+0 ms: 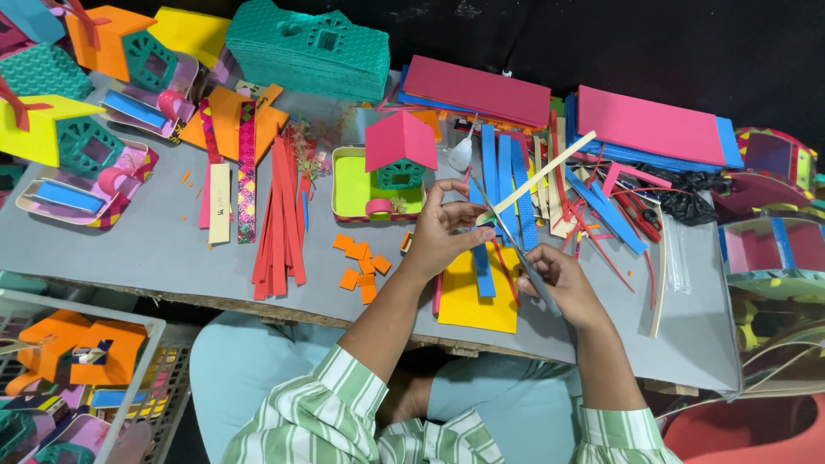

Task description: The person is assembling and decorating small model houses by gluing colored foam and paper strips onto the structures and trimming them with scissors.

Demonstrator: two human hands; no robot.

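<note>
My left hand [444, 234] pinches one end of a long cream strip [550, 167] that slants up to the right. My right hand [560, 283] holds grey scissors [514, 241], whose blades point up-left toward the strip near my left fingers. Under both hands lie a yellow foam sheet [473, 301] and blue strips [503, 185]. Just beyond my left hand stands a small model house with a pink roof [400, 142] on a lime green tray [351, 185].
Red strips [282, 219] and small orange squares [361, 265] lie left of my hands on the grey table [129, 249]. Stacks of pink sheets [477, 86], teal house fronts [314, 47] and finished model houses [73, 142] ring the far side. A wire basket [73, 382] sits at lower left.
</note>
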